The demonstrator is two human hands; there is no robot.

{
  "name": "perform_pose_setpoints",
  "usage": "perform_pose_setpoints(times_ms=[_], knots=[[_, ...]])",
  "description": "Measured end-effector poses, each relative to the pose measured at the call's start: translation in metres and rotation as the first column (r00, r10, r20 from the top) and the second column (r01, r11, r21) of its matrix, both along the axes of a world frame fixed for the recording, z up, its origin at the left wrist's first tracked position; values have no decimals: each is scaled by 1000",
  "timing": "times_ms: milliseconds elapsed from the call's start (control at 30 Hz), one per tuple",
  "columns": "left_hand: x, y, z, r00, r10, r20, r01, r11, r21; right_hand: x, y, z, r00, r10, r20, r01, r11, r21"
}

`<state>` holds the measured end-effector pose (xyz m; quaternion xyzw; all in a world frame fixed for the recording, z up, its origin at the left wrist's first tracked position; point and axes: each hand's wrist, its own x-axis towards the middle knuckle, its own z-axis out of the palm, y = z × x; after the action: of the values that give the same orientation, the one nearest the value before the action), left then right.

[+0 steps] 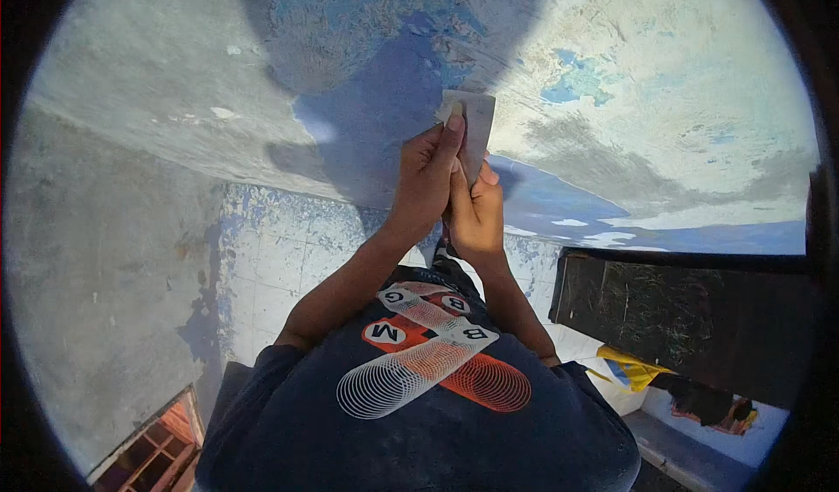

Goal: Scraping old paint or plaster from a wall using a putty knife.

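Observation:
Both of my hands are close together in front of the wall. A flat grey piece [480, 115], which may be a scraper blade or folded sandpaper, is gripped between them. My left hand [426, 171] holds its left side, the thumb lying along its face. Lower down, my right hand [478, 213] has its fingers around the bottom end of the piece. Behind them the painted wall [367, 105] shows blue paint with ragged edges beside pale, scraped-looking areas. My shadow falls across it.
A grey wall [111, 249] stands at the left, with a wooden-framed window [154, 456] at its bottom. Flaked paint covers part of the tiled floor [275, 262]. At the right are a dark panel [642, 308] and a yellow and blue cloth or bag [632, 369].

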<state>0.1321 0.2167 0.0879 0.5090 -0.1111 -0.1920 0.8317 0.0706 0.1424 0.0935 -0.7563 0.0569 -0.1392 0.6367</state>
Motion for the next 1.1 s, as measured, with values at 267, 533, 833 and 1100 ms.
perform_pose_setpoints(times_ms=[267, 533, 833, 1100], knots=[[10, -1, -5, 996, -80, -38, 77, 995, -56, 6, 6, -8, 999, -36, 37, 36, 999, 12], [11, -5, -3, 999, 32, 41, -31, 999, -21, 19, 1, -16, 983, -37, 178, 51, 996, -71], [-5, -15, 15, 991, 130, -37, -135, 962, -238, 13, -14, 29, 991, 2, 131, 50, 918, -394], [-7, -17, 16, 990, 25, -138, -70, 941, -332, 5, -20, 18, 982, 50, 181, 19, 932, -361]])
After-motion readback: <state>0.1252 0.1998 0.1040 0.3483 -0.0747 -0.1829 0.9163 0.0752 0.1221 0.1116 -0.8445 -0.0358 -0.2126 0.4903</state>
